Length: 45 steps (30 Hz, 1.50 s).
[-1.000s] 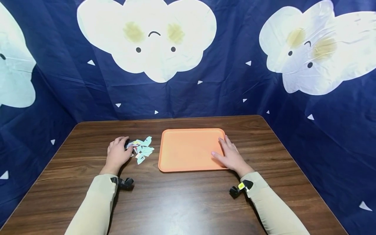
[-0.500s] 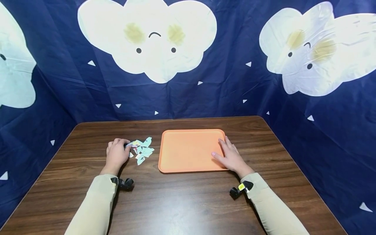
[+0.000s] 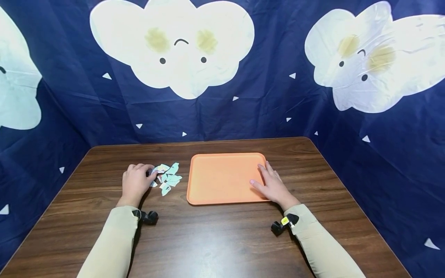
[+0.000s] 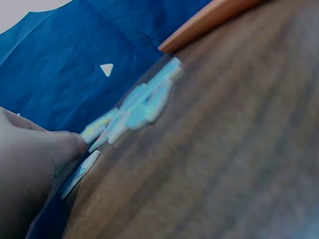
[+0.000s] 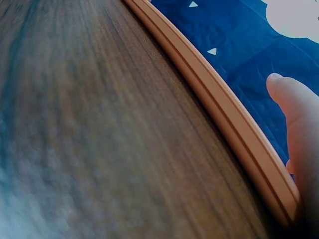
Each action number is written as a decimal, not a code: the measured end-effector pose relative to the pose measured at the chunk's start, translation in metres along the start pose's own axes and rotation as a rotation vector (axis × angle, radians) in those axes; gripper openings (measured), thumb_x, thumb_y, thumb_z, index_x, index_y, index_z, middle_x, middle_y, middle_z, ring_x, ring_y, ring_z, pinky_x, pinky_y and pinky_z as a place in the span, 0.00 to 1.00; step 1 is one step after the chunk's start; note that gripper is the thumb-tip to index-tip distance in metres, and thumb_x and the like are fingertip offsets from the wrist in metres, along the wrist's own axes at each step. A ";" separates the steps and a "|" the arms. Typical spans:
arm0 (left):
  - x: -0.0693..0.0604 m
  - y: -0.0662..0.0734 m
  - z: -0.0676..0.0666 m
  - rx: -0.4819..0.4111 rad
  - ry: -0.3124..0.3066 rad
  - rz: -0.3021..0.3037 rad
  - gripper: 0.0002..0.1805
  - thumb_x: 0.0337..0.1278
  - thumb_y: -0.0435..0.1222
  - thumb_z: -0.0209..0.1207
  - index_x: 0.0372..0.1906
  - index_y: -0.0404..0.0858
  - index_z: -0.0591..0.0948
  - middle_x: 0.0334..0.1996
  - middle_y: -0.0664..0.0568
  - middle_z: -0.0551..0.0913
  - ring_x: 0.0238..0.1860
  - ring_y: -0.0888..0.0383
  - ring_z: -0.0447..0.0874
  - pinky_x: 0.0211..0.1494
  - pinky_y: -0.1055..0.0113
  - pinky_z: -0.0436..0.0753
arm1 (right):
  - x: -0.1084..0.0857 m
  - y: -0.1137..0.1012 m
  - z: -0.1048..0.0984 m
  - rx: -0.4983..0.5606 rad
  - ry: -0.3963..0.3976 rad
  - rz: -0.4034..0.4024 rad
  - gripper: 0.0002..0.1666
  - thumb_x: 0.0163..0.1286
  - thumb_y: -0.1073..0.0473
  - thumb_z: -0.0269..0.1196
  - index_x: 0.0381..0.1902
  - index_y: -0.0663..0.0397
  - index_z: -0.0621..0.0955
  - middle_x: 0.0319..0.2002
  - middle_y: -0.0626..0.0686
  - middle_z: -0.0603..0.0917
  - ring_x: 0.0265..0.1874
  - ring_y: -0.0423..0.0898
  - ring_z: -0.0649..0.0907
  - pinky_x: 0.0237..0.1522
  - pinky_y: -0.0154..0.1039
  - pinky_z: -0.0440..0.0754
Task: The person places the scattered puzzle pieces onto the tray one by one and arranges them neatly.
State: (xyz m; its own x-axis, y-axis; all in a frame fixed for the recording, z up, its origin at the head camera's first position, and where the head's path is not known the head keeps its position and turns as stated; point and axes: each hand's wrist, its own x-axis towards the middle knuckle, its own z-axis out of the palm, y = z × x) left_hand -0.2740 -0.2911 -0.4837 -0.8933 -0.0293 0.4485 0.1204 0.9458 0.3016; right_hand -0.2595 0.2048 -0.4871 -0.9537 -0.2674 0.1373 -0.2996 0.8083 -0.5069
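Note:
Several flat, irregular pale blue pieces [image 3: 173, 178] with white edges lie overlapping on the table, left of the orange tray [image 3: 226, 177]. My left hand [image 3: 135, 181] is at the left side of this pile, fingers bent, thumb tip against the nearest pieces. In the left wrist view the thumb [image 4: 65, 147] meets a yellow-tinted piece [image 4: 97, 127]; the other fingers are mostly hidden, so whether they pinch anything does not show. My right hand [image 3: 274, 187] rests over the tray's right rim with fingers spread, its thumb above the tray floor.
The brown wooden table [image 3: 208, 239] extends towards me in front of the tray. A dark blue curtain [image 3: 215, 119] with white clouds hangs behind and at both sides. Each wrist carries a small black camera [image 3: 149, 218].
My left hand has shifted slightly left, and a small piece near its thumb now shows more. The right hand and the tray keep their places.

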 end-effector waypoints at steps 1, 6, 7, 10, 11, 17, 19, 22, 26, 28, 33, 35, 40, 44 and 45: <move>0.001 0.001 0.001 -0.002 0.016 0.011 0.15 0.60 0.43 0.66 0.45 0.37 0.87 0.46 0.38 0.86 0.49 0.36 0.75 0.51 0.34 0.70 | 0.000 0.000 0.000 0.000 -0.002 0.002 0.52 0.71 0.30 0.55 0.79 0.58 0.58 0.79 0.68 0.47 0.77 0.66 0.54 0.74 0.63 0.49; 0.005 0.009 0.006 -0.040 0.059 0.019 0.16 0.60 0.44 0.66 0.46 0.37 0.87 0.46 0.40 0.86 0.49 0.38 0.75 0.53 0.35 0.68 | 0.001 0.000 0.000 -0.005 -0.004 0.005 0.52 0.71 0.30 0.54 0.79 0.58 0.58 0.79 0.68 0.47 0.77 0.65 0.54 0.75 0.62 0.49; 0.006 0.011 0.007 -0.050 0.062 0.019 0.16 0.60 0.44 0.66 0.46 0.37 0.87 0.46 0.40 0.86 0.49 0.38 0.75 0.53 0.36 0.68 | 0.001 0.000 0.000 -0.006 -0.003 0.002 0.52 0.71 0.30 0.54 0.79 0.58 0.58 0.79 0.68 0.47 0.77 0.64 0.54 0.75 0.62 0.49; 0.009 0.018 0.011 -0.064 0.066 0.026 0.15 0.60 0.43 0.66 0.46 0.38 0.87 0.46 0.40 0.86 0.49 0.39 0.75 0.53 0.36 0.69 | 0.001 0.000 0.000 -0.007 -0.001 -0.007 0.52 0.71 0.30 0.54 0.79 0.59 0.58 0.79 0.68 0.48 0.77 0.64 0.54 0.75 0.62 0.49; 0.010 0.021 0.012 -0.066 0.065 0.030 0.15 0.60 0.43 0.66 0.46 0.38 0.87 0.46 0.41 0.87 0.49 0.39 0.75 0.53 0.36 0.69 | 0.001 0.000 0.000 -0.007 0.000 -0.010 0.52 0.71 0.30 0.55 0.79 0.59 0.58 0.79 0.69 0.48 0.77 0.64 0.54 0.75 0.62 0.49; 0.018 0.039 0.016 -0.059 0.062 0.063 0.13 0.60 0.42 0.67 0.45 0.39 0.88 0.46 0.43 0.87 0.50 0.40 0.77 0.56 0.36 0.69 | 0.000 0.000 -0.001 -0.003 0.010 -0.008 0.52 0.71 0.31 0.55 0.79 0.59 0.59 0.79 0.69 0.48 0.77 0.64 0.54 0.75 0.61 0.49; 0.019 0.046 0.018 -0.058 0.060 0.075 0.13 0.60 0.42 0.67 0.45 0.39 0.88 0.46 0.43 0.87 0.49 0.41 0.77 0.56 0.36 0.70 | 0.001 0.000 -0.001 -0.003 0.011 -0.005 0.52 0.71 0.31 0.55 0.79 0.59 0.59 0.79 0.69 0.48 0.77 0.63 0.54 0.75 0.62 0.49; 0.021 0.054 0.021 -0.063 0.051 0.092 0.14 0.59 0.43 0.67 0.45 0.40 0.88 0.46 0.44 0.87 0.49 0.42 0.78 0.56 0.37 0.71 | 0.001 0.000 -0.001 -0.002 0.007 -0.001 0.52 0.71 0.31 0.55 0.79 0.59 0.58 0.79 0.68 0.48 0.77 0.64 0.54 0.75 0.62 0.49; 0.023 0.065 0.027 -0.071 0.030 0.100 0.14 0.59 0.44 0.67 0.46 0.41 0.89 0.47 0.45 0.87 0.50 0.42 0.78 0.57 0.37 0.70 | 0.001 -0.001 -0.002 -0.004 0.003 0.004 0.52 0.71 0.31 0.55 0.79 0.59 0.58 0.79 0.68 0.47 0.77 0.64 0.54 0.75 0.62 0.49; 0.024 0.071 0.028 -0.071 0.012 0.097 0.14 0.59 0.44 0.67 0.46 0.41 0.89 0.47 0.45 0.87 0.50 0.43 0.77 0.58 0.38 0.70 | 0.001 -0.001 -0.001 -0.005 -0.001 0.006 0.52 0.71 0.31 0.55 0.79 0.59 0.58 0.79 0.68 0.47 0.77 0.64 0.54 0.75 0.62 0.49; 0.026 0.084 0.033 -0.069 -0.023 0.098 0.14 0.60 0.45 0.67 0.46 0.42 0.89 0.48 0.46 0.88 0.51 0.43 0.77 0.59 0.38 0.70 | 0.001 -0.001 -0.001 -0.004 -0.001 0.003 0.52 0.71 0.31 0.55 0.79 0.59 0.58 0.79 0.68 0.47 0.77 0.64 0.54 0.75 0.62 0.49; 0.027 0.087 0.036 -0.069 -0.027 0.108 0.14 0.60 0.45 0.68 0.46 0.43 0.89 0.48 0.47 0.88 0.50 0.43 0.78 0.59 0.39 0.70 | 0.001 -0.001 -0.001 -0.006 0.003 -0.001 0.52 0.71 0.31 0.55 0.79 0.59 0.58 0.79 0.68 0.47 0.77 0.64 0.54 0.74 0.62 0.50; 0.030 0.096 0.042 -0.080 -0.041 0.133 0.14 0.60 0.45 0.68 0.46 0.42 0.89 0.47 0.47 0.88 0.49 0.44 0.77 0.58 0.39 0.70 | -0.001 -0.002 -0.002 -0.002 0.006 0.002 0.53 0.71 0.31 0.55 0.79 0.59 0.58 0.79 0.68 0.48 0.77 0.64 0.54 0.75 0.62 0.50; 0.032 0.103 0.045 -0.084 -0.053 0.141 0.15 0.60 0.46 0.67 0.46 0.42 0.88 0.47 0.48 0.88 0.49 0.44 0.77 0.59 0.40 0.70 | -0.001 -0.003 -0.003 0.004 0.009 -0.006 0.53 0.70 0.30 0.56 0.78 0.60 0.59 0.79 0.69 0.48 0.77 0.65 0.54 0.74 0.62 0.50; 0.032 0.105 0.045 -0.082 -0.058 0.142 0.15 0.60 0.46 0.67 0.47 0.42 0.88 0.47 0.48 0.88 0.50 0.45 0.77 0.59 0.41 0.70 | -0.001 -0.003 -0.003 0.004 0.010 -0.009 0.53 0.70 0.30 0.56 0.78 0.60 0.59 0.79 0.69 0.48 0.77 0.65 0.54 0.74 0.63 0.50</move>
State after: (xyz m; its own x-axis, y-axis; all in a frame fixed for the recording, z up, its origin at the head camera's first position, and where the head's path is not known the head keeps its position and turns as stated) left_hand -0.3095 -0.1779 -0.4752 -0.8878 0.1238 0.4434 0.2804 0.9093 0.3076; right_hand -0.2576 0.2045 -0.4828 -0.9513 -0.2691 0.1502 -0.3078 0.8039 -0.5089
